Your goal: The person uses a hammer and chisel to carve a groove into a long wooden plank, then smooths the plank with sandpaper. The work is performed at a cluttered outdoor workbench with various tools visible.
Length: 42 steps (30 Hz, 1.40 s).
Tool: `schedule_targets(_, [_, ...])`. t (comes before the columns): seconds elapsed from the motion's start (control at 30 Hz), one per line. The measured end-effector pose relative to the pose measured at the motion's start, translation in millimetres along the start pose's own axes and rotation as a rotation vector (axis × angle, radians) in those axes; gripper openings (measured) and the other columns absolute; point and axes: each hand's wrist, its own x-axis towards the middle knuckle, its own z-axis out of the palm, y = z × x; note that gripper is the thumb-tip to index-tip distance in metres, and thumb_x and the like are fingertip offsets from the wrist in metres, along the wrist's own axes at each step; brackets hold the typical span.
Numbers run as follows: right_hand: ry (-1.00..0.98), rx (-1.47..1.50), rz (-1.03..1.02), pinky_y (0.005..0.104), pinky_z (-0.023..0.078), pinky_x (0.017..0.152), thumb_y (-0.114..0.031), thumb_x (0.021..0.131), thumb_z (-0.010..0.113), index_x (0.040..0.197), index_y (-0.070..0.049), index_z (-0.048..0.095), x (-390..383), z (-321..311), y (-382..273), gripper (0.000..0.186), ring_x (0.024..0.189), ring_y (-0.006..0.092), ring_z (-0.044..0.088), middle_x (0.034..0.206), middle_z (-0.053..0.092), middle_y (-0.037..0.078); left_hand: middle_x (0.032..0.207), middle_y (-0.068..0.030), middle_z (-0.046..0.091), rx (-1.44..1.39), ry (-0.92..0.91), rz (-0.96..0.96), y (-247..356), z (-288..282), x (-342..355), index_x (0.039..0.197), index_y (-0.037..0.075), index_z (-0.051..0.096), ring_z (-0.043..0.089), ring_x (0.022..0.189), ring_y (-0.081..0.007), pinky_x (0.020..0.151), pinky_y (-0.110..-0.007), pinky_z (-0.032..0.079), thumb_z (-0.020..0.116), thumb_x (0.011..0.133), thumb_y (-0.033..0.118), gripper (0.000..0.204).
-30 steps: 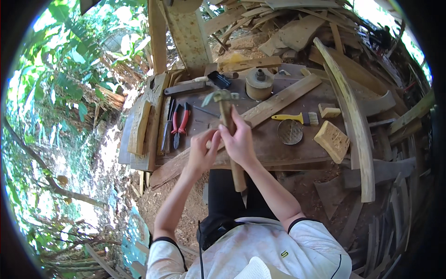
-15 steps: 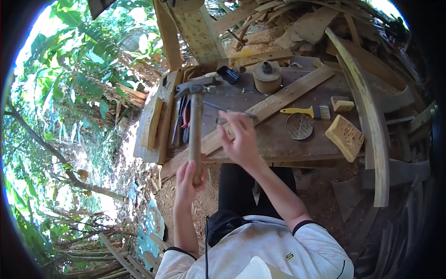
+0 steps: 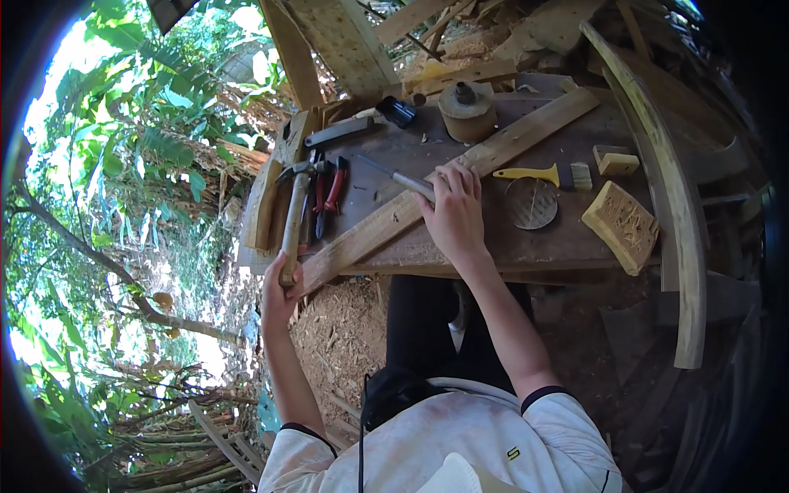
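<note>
The workplace is open-air, with bright foliage [image 3: 123, 148] on the left, a heap of wood offcuts [image 3: 534, 33] beyond, and shavings [image 3: 353, 308] littering the ground. The dark table [image 3: 366, 193] is flecked with wood bits, and a long plank [image 3: 534, 135] slants across it, its near end reaching the front left edge. Judging progress from how things lie, this is tool handling rather than cutting: no tool is set to work on the plank yet. The hammer [image 3: 293, 218] is already picked up, the left hand [image 3: 279, 294] gripping its handle end, its head over the table's left side near the red-handled pliers [image 3: 333, 193]. The slender tool [image 3: 411, 182] seems not yet lifted; it points away left, handle over the plank. The right hand [image 3: 458, 205] covers the handle's end with fingers bent, though whether that grip is closed I cannot tell. Smaller things farther right are a yellow-handled brush [image 3: 526, 173] and, just below it, a round disc [image 3: 532, 204].
</note>
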Motion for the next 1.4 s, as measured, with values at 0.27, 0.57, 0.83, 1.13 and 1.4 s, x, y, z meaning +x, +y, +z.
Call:
schedule_targets(0.27, [0.059, 0.212, 0.019, 0.0508, 0.044, 0.113, -0.02, 0.093, 0.082, 0.11, -0.001, 0.069, 1.9, -1.4, 0.2, 0.028, 0.116, 0.0363, 0.063, 0.112, 0.069, 0.014, 0.077, -0.0041, 0.066, 0.143, 0.322, 0.097, 6.2, -34.1, 0.8, 0.13, -0.002, 0.065, 0.043, 0.043, -0.0045, 0.037, -0.02, 0.028, 0.06, 0.112, 0.034, 0.041])
schedule_targets(0.57, [0.061, 0.364, -0.013, 0.049, 0.05, 0.101, -0.019, 0.094, 0.081, 0.109, -0.001, 0.07, 3.2, -3.0, -0.4, 0.026, 0.108, 0.0355, 0.067, 0.112, 0.072, 0.013, 0.1, -0.0133, 0.074, 1.059, 0.604, 0.317, -8.1, -21.3, -32.0, 0.133, -0.005, 0.07, 0.067, 0.083, -0.0172, 0.058, -0.034, 0.052, 0.07, 0.106, 0.04, 0.052])
schedule_targets(0.83, [-0.161, 0.656, -0.265, 0.0472, 0.051, 0.104, -0.025, 0.089, 0.087, 0.112, -0.003, 0.071, -37.5, -17.3, -71.4, 0.035, 0.114, 0.0304, 0.067, 0.112, 0.071, 0.01, 0.113, -0.0121, 0.074, 0.41, 0.169, 0.398, -17.0, 84.1, -62.6, 0.135, -0.005, 0.068, 0.072, 0.094, -0.0153, 0.084, -0.031, 0.06, 0.058, 0.114, 0.042, 0.053])
schedule_targets(1.13, [-0.234, 0.418, -0.23, 0.0518, 0.042, 0.121, -0.031, 0.088, 0.087, 0.135, 0.0, 0.068, -43.2, -91.5, -43.8, 0.059, 0.145, 0.0392, 0.051, 0.147, 0.06, 0.02, 0.096, -0.0121, 0.076, 0.223, 0.001, 0.35, -17.2, 91.2, -23.6, 0.115, -0.002, 0.07, 0.074, 0.087, -0.0168, 0.078, -0.03, 0.059, 0.058, 0.115, 0.03, 0.034])
schedule_targets(1.4, [-0.087, -0.199, 0.076, 0.0511, 0.031, 0.132, -0.031, 0.098, 0.077, 0.146, 0.007, 0.061, -32.9, -105.6, 72.6, 0.063, 0.156, 0.0381, 0.043, 0.16, 0.054, 0.023, 0.098, -0.0239, 0.077, 1.446, 0.296, 0.476, 17.0, 80.1, 38.3, 0.118, 0.0, 0.072, 0.072, 0.097, -0.0455, 0.085, -0.049, 0.056, 0.077, 0.099, 0.027, 0.034])
